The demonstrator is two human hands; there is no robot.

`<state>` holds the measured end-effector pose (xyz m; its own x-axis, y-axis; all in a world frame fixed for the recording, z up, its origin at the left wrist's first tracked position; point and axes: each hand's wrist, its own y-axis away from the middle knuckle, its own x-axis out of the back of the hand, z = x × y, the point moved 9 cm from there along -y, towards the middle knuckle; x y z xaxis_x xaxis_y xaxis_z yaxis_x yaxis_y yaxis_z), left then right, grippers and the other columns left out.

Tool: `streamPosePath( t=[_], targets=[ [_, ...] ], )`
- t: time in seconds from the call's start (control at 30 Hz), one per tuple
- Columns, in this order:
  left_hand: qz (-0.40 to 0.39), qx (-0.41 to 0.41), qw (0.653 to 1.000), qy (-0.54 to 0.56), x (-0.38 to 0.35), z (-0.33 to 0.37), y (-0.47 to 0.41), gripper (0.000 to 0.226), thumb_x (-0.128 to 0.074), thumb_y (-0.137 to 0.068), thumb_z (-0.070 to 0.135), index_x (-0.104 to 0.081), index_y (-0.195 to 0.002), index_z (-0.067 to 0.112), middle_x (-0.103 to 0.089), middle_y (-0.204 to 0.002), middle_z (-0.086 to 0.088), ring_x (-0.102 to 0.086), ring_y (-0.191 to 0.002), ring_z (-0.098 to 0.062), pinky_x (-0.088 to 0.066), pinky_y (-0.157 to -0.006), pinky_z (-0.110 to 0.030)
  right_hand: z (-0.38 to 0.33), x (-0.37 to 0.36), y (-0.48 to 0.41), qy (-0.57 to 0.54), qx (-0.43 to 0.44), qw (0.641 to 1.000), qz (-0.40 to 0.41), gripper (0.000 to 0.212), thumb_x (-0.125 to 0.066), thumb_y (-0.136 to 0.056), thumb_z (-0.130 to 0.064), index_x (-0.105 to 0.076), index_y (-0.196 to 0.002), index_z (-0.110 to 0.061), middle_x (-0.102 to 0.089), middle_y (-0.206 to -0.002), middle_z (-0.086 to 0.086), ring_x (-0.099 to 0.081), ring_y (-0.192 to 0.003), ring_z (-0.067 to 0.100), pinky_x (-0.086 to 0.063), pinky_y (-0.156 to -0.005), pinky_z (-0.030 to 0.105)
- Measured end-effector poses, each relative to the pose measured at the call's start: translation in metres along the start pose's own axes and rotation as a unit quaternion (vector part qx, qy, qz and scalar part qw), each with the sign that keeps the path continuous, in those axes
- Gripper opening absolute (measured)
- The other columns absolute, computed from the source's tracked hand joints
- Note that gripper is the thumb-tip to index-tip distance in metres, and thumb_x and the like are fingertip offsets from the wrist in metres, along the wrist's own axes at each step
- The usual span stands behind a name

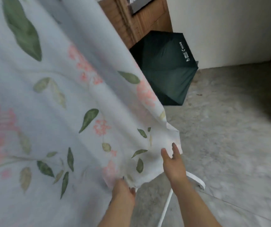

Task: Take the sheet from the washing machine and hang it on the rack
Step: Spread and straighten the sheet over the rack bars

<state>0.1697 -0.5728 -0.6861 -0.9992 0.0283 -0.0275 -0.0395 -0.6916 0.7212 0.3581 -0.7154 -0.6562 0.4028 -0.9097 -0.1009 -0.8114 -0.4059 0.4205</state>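
Hanging in a broad slope across the left of the view, the pale cotton sheet printed with green leaves and pink flowers seems to be draped over the white metal drying rack. Only a curved foot and a thin leg of the rack show below the cloth. The left hand pinches the bunched lower hem in curled fingers. The right hand is spread with its fingers straight at the loose corner. Blur makes it hard to say whether it touches the cloth or lies just beside it.

The corner hangs low. If it drops, it could trail on the grey mottled stone floor and pick up dirt. A hard tug from the left hand might drag the sheet off its bar or rock the light rack. The rack's leg runs close to where the person stands and could be kicked. The open black fabric umbrella lies on the floor just beyond the sheet's edge, and its ribs could snag the cloth.

Faint joint lines cross the floor. A brown wooden cabinet stands behind the sheet, with a plain white wall to its right. No washing machine is in view.
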Motion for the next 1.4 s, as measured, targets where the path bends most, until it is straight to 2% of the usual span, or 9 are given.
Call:
streamPosePath(
  t=[0.07,0.2,0.37,0.5,0.73,0.93,1.03,1.23,1.4],
  targets=[
    [-0.009,0.007,1.0,-0.021,-0.03,0.043,0.073,0.032,-0.047,-0.099,0.022,-0.057,-0.126,0.008,-0.06,-0.099,-0.011,-0.055,-0.077,-0.026,-0.048,-0.069,-0.032,-0.094,0.008,0.028,0.011,0.036,0.999,0.013,0.062,-0.045,-0.099,-0.049,-0.021,-0.155,-0.035,-0.032,-0.159,-0.003,-0.036,-0.142,0.023,-0.034,-0.113,0.039],
    [-0.071,0.001,0.995,-0.075,-0.075,0.136,0.22,0.031,-0.054,-0.099,0.027,-0.054,-0.124,0.008,-0.058,-0.111,-0.015,-0.06,-0.089,-0.028,-0.044,-0.086,-0.036,-0.259,0.014,0.074,0.018,0.073,0.997,0.021,0.054,-0.039,-0.103,-0.045,-0.028,-0.154,-0.033,-0.04,-0.154,-0.001,-0.046,-0.133,0.022,-0.045,-0.073,0.015],
    [-0.171,-0.138,0.955,-0.198,-0.122,0.25,0.366,0.008,-0.057,-0.095,0.014,-0.062,-0.1,0.011,-0.065,-0.099,-0.006,-0.067,-0.089,-0.023,-0.052,-0.077,-0.033,-0.383,0.018,0.1,0.066,0.053,0.996,0.019,0.05,-0.037,-0.104,-0.044,-0.044,-0.147,-0.018,-0.047,-0.149,0.002,-0.044,-0.136,0.024,-0.033,-0.115,0.042],
    [-0.184,-0.343,0.862,-0.325,-0.142,0.346,0.457,0.006,-0.061,-0.092,0.023,-0.06,-0.097,0.024,-0.069,-0.094,0.003,-0.069,-0.082,-0.009,-0.056,-0.081,-0.033,-0.458,0.003,0.128,0.098,0.055,0.993,-0.047,0.04,-0.047,-0.1,-0.042,-0.058,-0.132,-0.022,-0.061,-0.132,0.001,-0.056,-0.121,0.022,-0.043,-0.106,0.04],
    [-0.121,-0.579,0.693,-0.413,-0.172,0.442,0.553,0.024,-0.07,-0.087,0.037,-0.05,-0.099,0.031,-0.06,-0.091,0.016,-0.061,-0.078,-0.001,-0.051,-0.065,-0.016,-0.556,-0.035,0.152,0.132,0.143,0.967,-0.162,0.026,-0.061,-0.085,-0.001,-0.07,-0.098,-0.022,-0.074,-0.093,-0.004,-0.068,-0.086,0.011,-0.05,-0.064,0.018],
    [-0.045,-0.7,0.573,-0.424,-0.201,0.473,0.576,0.034,-0.069,-0.085,0.041,-0.05,-0.108,0.023,-0.054,-0.106,0.009,-0.059,-0.082,-0.011,-0.05,-0.061,-0.022,-0.604,-0.047,0.127,0.129,0.196,0.951,-0.203,0.057,-0.074,-0.065,-0.031,-0.064,-0.121,-0.023,-0.073,-0.103,-0.005,-0.071,-0.094,0.015,-0.057,-0.072,0.028],
    [-0.034,-0.721,0.531,-0.445,-0.236,0.483,0.586,0.031,-0.067,-0.087,0.041,-0.049,-0.108,0.025,-0.056,-0.108,0.007,-0.061,-0.082,-0.01,-0.048,-0.058,-0.018,-0.626,-0.051,0.093,0.138,0.187,0.937,-0.26,0.084,-0.083,-0.068,-0.025,-0.044,-0.143,-0.022,-0.069,-0.113,-0.007,-0.069,-0.098,0.008,-0.059,-0.079,0.03],
    [0.065,-0.714,0.531,-0.452,-0.296,0.504,0.584,0.028,-0.068,-0.084,0.035,-0.055,-0.107,0.026,-0.054,-0.113,0.01,-0.061,-0.084,-0.007,-0.037,-0.06,-0.01,-0.669,-0.084,0.026,0.268,0.249,0.841,-0.399,0.118,-0.085,-0.067,-0.044,-0.006,-0.155,-0.04,-0.037,-0.15,-0.006,-0.046,-0.132,0.008,-0.046,-0.106,0.03],
    [0.185,-0.643,0.597,-0.442,-0.331,0.519,0.575,0.027,-0.067,-0.083,0.032,-0.054,-0.105,0.023,-0.048,-0.12,0.01,-0.064,-0.082,-0.009,-0.049,-0.055,-0.022,-0.708,-0.111,0.004,0.315,0.274,0.75,-0.513,0.119,-0.085,-0.069,-0.048,0.0,-0.152,-0.051,-0.019,-0.159,-0.014,-0.027,-0.143,0.006,-0.033,-0.112,0.027]
  ],
)
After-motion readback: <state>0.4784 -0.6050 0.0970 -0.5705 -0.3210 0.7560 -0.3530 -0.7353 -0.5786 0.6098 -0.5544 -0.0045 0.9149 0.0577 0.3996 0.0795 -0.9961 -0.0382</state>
